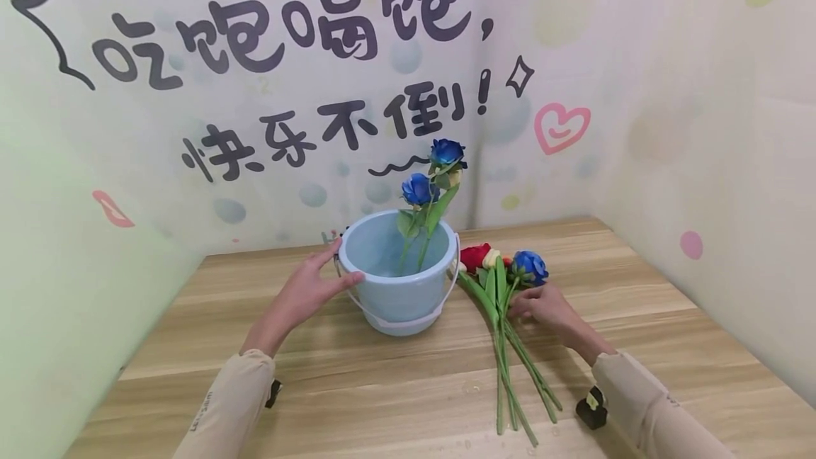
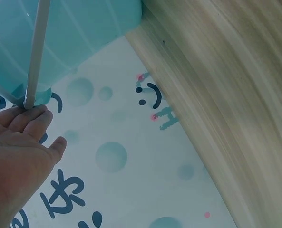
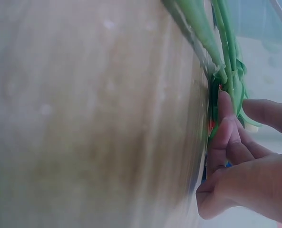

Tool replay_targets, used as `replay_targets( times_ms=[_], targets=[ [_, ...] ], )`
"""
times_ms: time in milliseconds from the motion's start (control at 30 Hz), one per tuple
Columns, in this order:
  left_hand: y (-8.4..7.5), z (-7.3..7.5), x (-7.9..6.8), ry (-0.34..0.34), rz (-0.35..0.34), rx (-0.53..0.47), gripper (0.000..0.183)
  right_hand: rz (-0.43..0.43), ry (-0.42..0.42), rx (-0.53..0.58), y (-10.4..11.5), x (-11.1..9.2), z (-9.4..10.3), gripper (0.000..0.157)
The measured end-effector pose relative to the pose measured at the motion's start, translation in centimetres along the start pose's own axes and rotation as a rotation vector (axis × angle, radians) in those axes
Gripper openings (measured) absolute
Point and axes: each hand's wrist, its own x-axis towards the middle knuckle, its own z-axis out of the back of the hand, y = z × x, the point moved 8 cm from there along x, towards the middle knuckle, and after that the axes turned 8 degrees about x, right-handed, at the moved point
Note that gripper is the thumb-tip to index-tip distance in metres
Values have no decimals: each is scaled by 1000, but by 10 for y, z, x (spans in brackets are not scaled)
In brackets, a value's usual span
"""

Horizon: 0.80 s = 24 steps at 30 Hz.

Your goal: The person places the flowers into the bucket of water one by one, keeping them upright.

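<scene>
A light blue bucket with a white handle stands upright on the wooden table. Two artificial blue roses rise from inside it, leaning toward its right rim. My left hand rests on the bucket's left side, thumb and fingers spread along the rim; in the left wrist view, fingertips touch near the handle's joint. To the right lie artificial flowers: a blue rose, a red flower and pale ones, their green stems toward me. Beside these stems is my right hand, thumb and forefinger apart around them in the right wrist view.
The wooden table meets a printed backdrop behind the bucket and a pale side wall at right. A small black device sits beneath the right sleeve.
</scene>
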Motion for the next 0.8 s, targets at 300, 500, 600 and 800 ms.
replay_targets(
  times_ms=[300,500,600,800],
  targets=[
    [-1,1,0,-5,0,7,93,-6,4,34,-1,2,-3,23],
    [0,1,0,-10,-4,-6,93,-9,2,55,0,2,-4,24],
    [-1,0,0,-4,0,-8,93,-8,-1,73,0,3,-5,23],
    [0,-1,-1,3,8,-16,93,-12,-23,80,0,4,-6,20]
  ],
)
